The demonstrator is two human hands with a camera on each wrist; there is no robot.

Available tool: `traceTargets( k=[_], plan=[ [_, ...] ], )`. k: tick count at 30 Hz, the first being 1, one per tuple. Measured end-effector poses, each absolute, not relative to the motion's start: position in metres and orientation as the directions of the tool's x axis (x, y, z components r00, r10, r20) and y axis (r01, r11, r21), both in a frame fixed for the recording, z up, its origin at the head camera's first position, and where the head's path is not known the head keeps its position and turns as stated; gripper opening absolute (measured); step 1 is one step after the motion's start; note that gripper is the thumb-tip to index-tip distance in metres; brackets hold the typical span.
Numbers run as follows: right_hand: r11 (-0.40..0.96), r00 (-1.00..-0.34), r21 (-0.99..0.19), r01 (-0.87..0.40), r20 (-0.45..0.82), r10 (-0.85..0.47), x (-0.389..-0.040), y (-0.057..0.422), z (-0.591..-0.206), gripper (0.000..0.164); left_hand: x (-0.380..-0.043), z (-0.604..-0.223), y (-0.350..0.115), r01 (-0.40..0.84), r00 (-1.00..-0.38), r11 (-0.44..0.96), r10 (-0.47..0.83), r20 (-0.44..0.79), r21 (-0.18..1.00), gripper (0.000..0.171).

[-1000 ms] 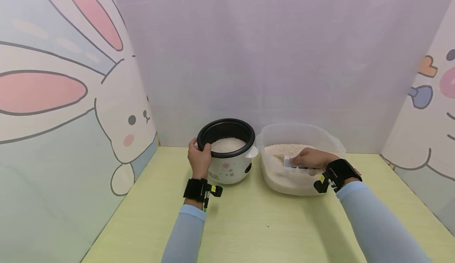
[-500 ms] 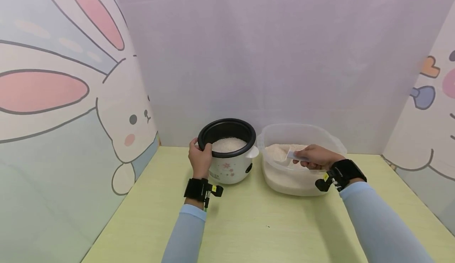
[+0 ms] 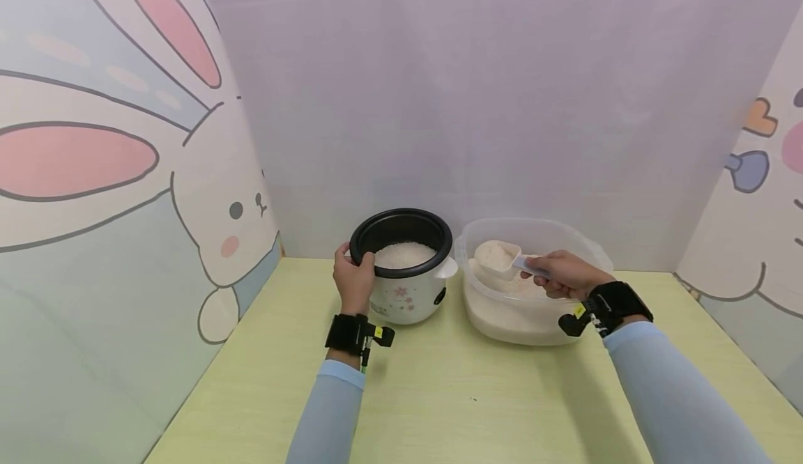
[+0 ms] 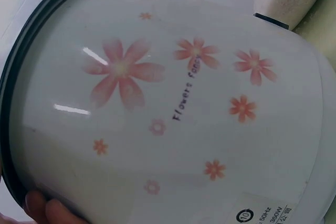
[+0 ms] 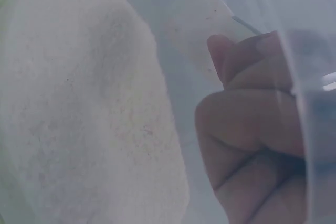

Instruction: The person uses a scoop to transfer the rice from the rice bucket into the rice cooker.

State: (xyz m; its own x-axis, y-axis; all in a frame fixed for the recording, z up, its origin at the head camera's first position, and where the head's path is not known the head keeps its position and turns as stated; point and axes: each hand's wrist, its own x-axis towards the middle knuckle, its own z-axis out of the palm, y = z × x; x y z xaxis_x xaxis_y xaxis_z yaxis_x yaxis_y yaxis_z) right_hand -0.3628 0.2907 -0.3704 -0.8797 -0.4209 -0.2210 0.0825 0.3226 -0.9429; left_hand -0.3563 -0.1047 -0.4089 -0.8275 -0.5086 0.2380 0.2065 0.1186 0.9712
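In the head view, a white rice cooker (image 3: 390,302) with pink flowers stands left of centre, white rice (image 3: 403,255) in its black pot. My left hand (image 3: 354,279) grips its left side at the black rim; in the left wrist view only fingertips (image 4: 52,211) show by that rim. My right hand (image 3: 567,274) holds a scoop (image 3: 498,258) by its handle, its bowl heaped with rice. Below the scoop is a clear plastic tub (image 3: 521,325) of rice. Through the tub's wall, the right wrist view shows the curled right hand (image 5: 252,124) and the rice (image 5: 94,103).
Both vessels stand side by side on a pale yellow-green table (image 3: 452,408), close to the lilac back cloth (image 3: 464,102). A rabbit-print panel (image 3: 213,227) rises on the left, another printed panel (image 3: 740,241) on the right. A white side handle (image 3: 447,269) juts towards the tub.
My right hand has lifted the scoop up out of the tub's rice, and its filled bowl has come level with the rim. The left hand stays at the rice cooker.
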Motion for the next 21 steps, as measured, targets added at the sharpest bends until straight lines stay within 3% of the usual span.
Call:
traceTargets(
  k=[21],
  plan=[
    [0.129,-0.939,-0.991,0.046,-0.087,-0.334,-0.3571,0.291,-0.3641,0.037,-0.3562,-0.4077,-0.1046,0.223,-0.825,0.131,-0.502,0.259,0.966,0.059]
  ],
)
